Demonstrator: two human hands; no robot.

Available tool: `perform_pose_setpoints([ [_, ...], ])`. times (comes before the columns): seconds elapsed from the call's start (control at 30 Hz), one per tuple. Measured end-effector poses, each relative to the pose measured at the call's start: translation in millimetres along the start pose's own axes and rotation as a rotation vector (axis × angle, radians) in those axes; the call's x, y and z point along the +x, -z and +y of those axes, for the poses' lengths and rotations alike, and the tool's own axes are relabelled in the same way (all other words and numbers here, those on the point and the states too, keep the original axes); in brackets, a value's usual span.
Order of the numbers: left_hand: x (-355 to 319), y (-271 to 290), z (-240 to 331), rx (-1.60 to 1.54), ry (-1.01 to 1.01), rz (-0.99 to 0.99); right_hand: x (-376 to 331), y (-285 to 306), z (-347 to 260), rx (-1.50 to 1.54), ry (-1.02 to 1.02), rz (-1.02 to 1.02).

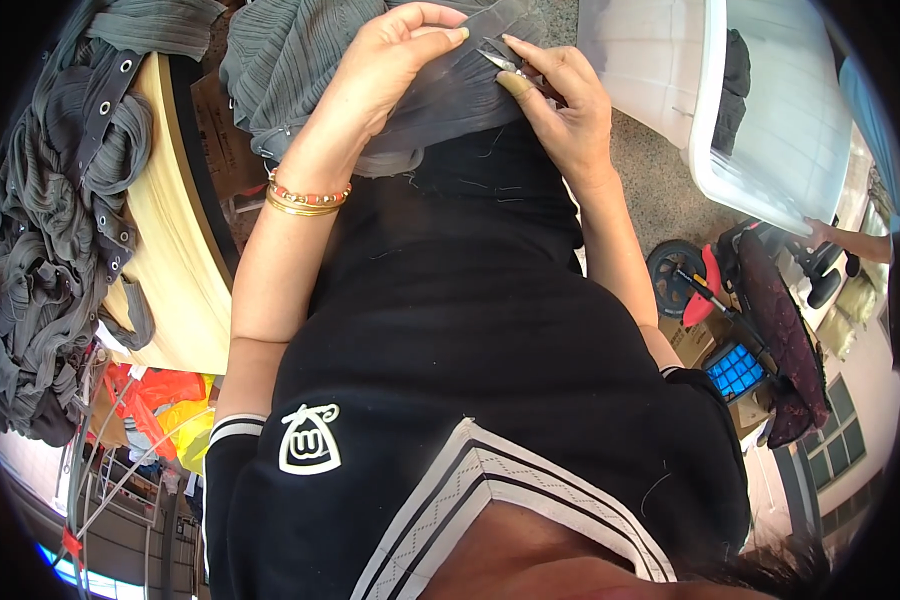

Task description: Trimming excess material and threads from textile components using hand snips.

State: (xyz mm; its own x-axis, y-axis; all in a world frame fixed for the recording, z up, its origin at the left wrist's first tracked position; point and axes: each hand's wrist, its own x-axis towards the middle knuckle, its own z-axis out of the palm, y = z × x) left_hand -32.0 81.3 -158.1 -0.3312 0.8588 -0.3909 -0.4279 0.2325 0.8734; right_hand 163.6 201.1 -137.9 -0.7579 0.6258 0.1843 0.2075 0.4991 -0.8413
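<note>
Left hand pinches grey pleated fabric in the lap — grip clamped on the cloth — while right hand closes on small metal snips; more grey garments drape the bench's left edge.

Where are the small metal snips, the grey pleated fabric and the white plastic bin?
small metal snips (498,61), head view, on the blades.
grey pleated fabric (290,60), head view, on its folds.
white plastic bin (712,120), head view, on its rim.
</note>
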Motion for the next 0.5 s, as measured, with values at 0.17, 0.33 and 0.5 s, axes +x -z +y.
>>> perform_pose_setpoints([
  [0.17,0.3,1.3,-0.1,-0.026,0.019,-0.019,-0.1,0.4,-0.1,-0.016,0.023,0.004],
  [0.33,1.0,1.0,-1.1,-0.011,0.001,-0.011,0.4,-0.4,0.0,0.031,0.032,0.002],
  [0.5,1.5,1.8,-2.4,-0.018,-0.001,0.004,1.1,-0.6,-0.4,0.039,0.007,-0.011],
])
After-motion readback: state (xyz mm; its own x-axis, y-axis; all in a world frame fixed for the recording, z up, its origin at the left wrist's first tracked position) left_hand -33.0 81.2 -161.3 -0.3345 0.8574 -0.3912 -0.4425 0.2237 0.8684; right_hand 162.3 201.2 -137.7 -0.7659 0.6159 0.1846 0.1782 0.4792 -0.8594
